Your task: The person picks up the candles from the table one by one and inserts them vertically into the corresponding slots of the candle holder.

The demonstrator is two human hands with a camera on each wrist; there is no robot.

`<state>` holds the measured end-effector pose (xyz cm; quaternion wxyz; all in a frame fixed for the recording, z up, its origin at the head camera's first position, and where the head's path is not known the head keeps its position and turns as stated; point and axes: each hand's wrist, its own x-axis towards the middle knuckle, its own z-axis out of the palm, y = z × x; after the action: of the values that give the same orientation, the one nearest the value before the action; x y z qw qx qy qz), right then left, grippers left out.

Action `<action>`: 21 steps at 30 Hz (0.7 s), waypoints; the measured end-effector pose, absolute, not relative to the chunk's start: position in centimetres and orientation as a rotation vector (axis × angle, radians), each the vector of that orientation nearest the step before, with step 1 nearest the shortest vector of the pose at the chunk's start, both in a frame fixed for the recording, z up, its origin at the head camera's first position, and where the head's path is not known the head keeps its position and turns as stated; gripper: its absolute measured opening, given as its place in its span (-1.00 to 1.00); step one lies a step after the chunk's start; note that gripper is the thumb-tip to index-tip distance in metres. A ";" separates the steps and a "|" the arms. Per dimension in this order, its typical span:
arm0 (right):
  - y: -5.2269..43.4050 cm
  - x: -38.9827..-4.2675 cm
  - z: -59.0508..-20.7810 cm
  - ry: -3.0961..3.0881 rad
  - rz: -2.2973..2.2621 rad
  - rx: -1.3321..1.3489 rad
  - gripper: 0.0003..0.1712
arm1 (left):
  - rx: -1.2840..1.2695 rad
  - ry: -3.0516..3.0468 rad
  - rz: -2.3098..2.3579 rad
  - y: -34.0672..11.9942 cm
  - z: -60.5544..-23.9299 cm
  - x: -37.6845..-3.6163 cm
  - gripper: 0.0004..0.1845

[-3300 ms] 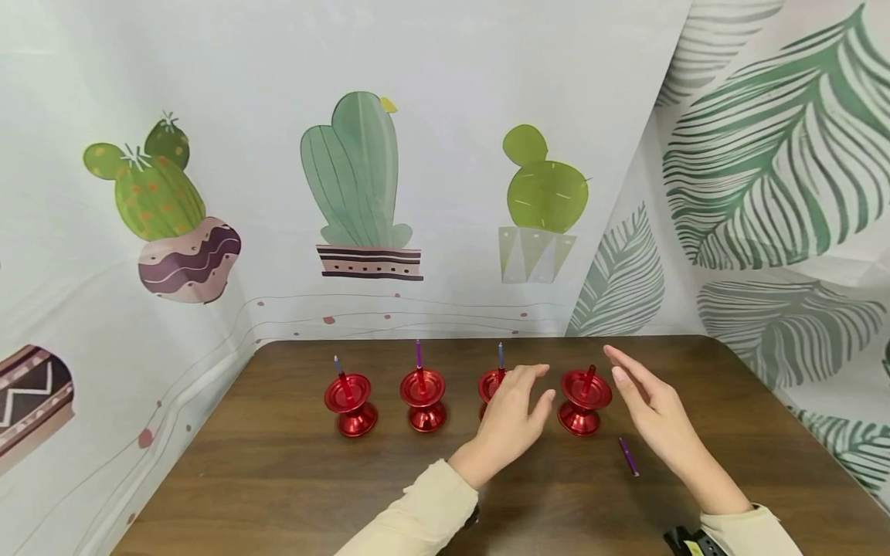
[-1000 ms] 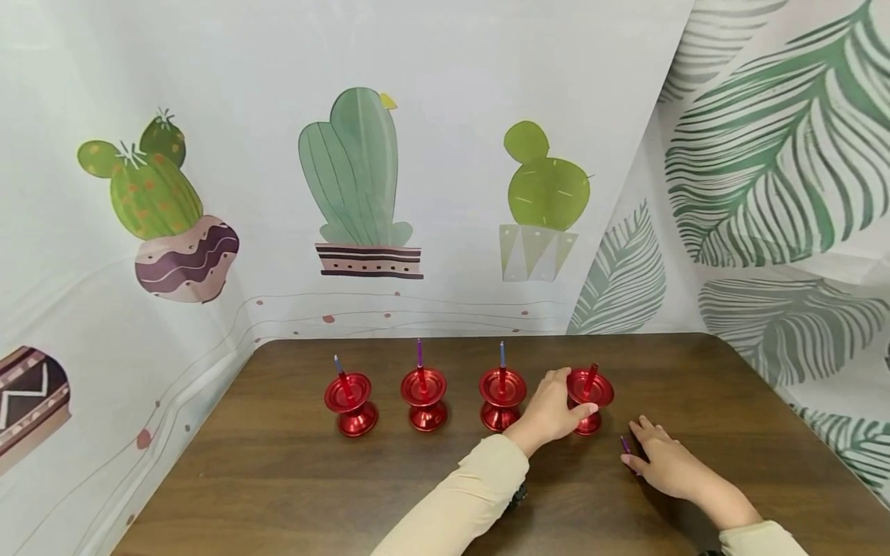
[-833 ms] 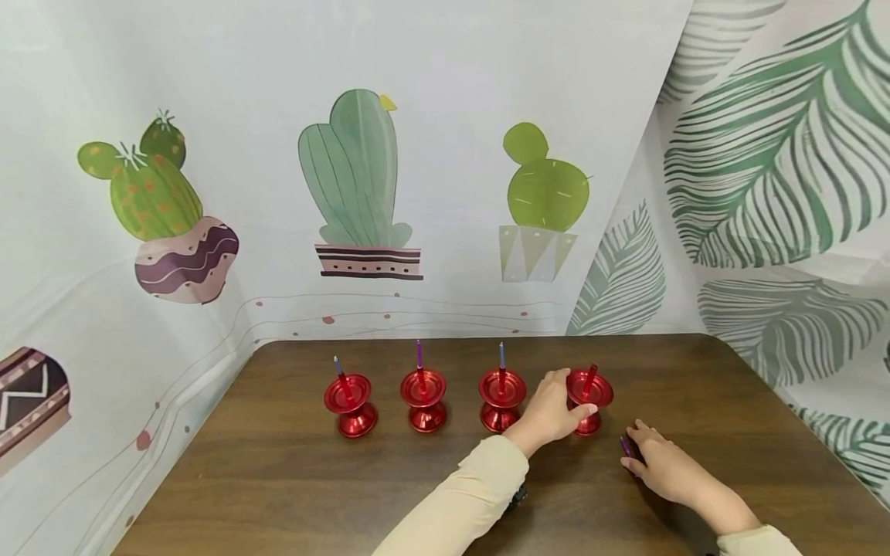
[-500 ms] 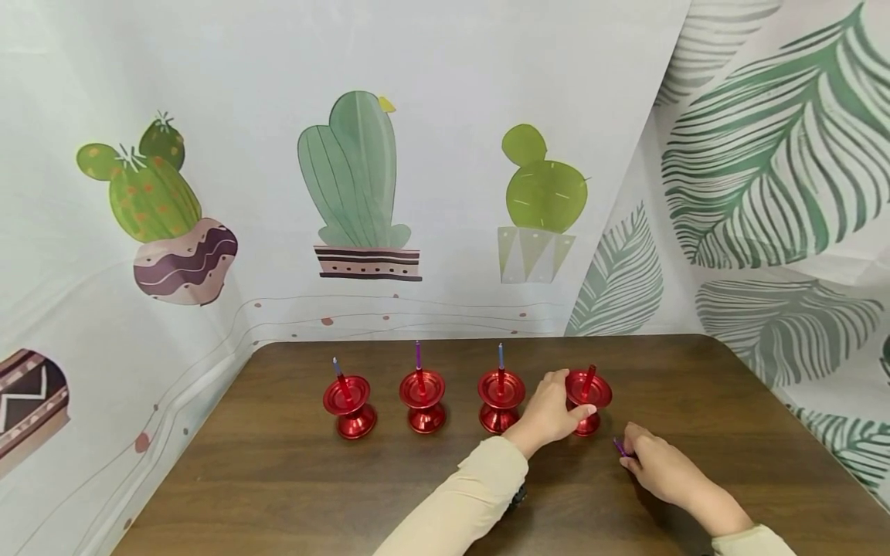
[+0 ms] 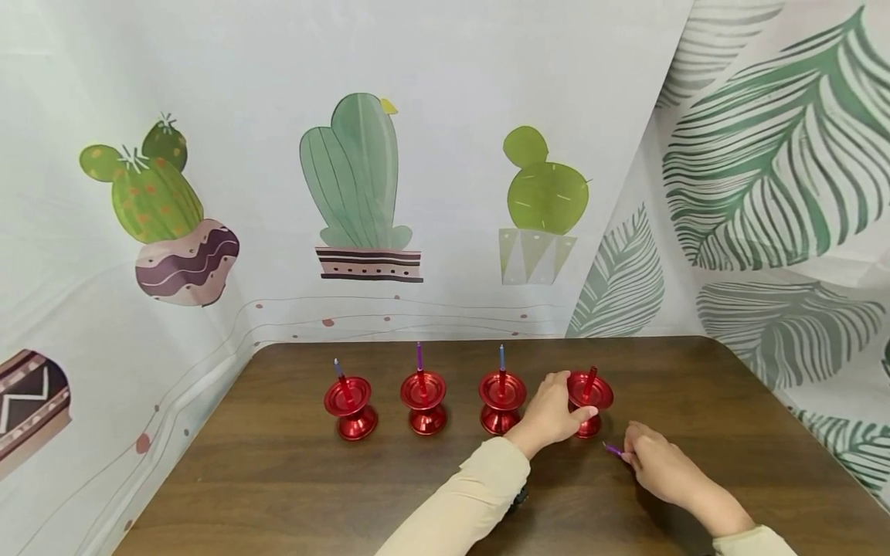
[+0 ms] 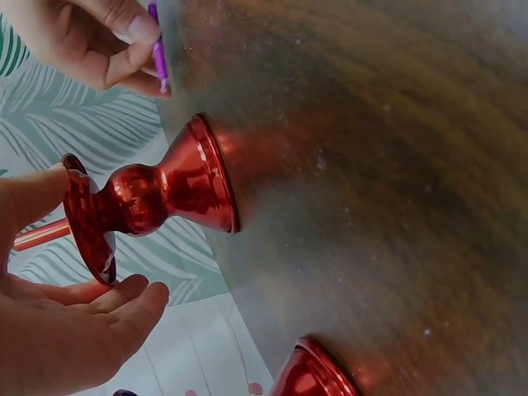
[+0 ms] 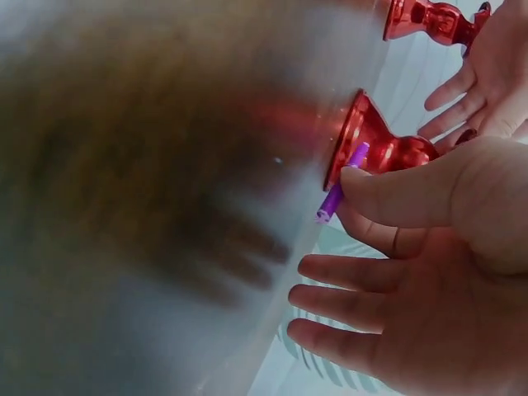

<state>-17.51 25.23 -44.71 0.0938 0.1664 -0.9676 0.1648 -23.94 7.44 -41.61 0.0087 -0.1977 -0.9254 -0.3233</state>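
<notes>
A red metal candle holder [image 5: 602, 395] stands at the right end of a row on the table. My left hand [image 5: 551, 415] grips its dish by the rim; in the left wrist view, thumb and fingers lie on opposite sides of the dish. The holder's upright red tube [image 5: 591, 381] has no candle in it. Just right of the holder, my right hand [image 5: 666, 469] pinches a thin purple candle [image 7: 334, 198] between thumb and index finger. The other right fingers are extended in the right wrist view. The candle lies tilted close to the tabletop, apart from the holder.
Left of the hands stand three more red holders: one with a blue candle [image 5: 502, 358], one with a purple candle [image 5: 419, 357] and one with a blue candle [image 5: 338, 368]. All rest on the brown wooden table [image 5: 292, 486]. A printed cloth [image 5: 452, 154] hangs behind.
My left hand has come to the rightmost holder from beside the third one. My right hand has come down, picked up the purple candle and turned its tip toward the holder.
</notes>
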 end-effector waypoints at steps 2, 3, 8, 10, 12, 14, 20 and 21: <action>25.3 -17.7 -44.4 -2.862 0.490 0.476 -0.64 | -0.621 -2.890 -0.985 7.5 -41.6 -24.0 -0.29; 25.4 -17.8 -44.3 -2.849 0.475 0.473 -0.65 | -0.624 -2.889 -0.968 7.5 -41.6 -24.0 -0.30; 26.2 -18.4 -43.1 -2.812 0.447 0.390 -0.68 | -0.617 -2.902 -0.926 7.6 -41.5 -24.0 -0.30; 26.5 -18.6 -42.6 -2.795 0.461 0.347 -0.71 | -0.619 -2.904 -0.924 7.6 -41.5 -24.0 -0.30; 26.8 -18.8 -42.0 -2.780 0.488 0.303 -0.75 | -0.621 -2.905 -0.918 7.6 -41.5 -24.0 -0.30; 27.1 -19.0 -41.4 -2.757 0.523 0.266 -0.80 | -0.627 -2.901 -0.913 7.6 -41.5 -24.0 -0.31; 27.1 -20.0 -39.9 -2.674 0.682 0.185 -0.90 | -0.620 -2.907 -0.925 7.6 -41.6 -24.1 -0.30; 27.0 -20.2 -39.7 -2.659 0.712 0.178 -0.90 | -0.622 -2.907 -0.928 7.6 -41.6 -24.2 -0.30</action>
<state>-20.21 27.01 -39.66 0.1904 0.0634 -0.9463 0.2535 -24.15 7.57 -41.61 0.0137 -0.1996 -0.9334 -0.2979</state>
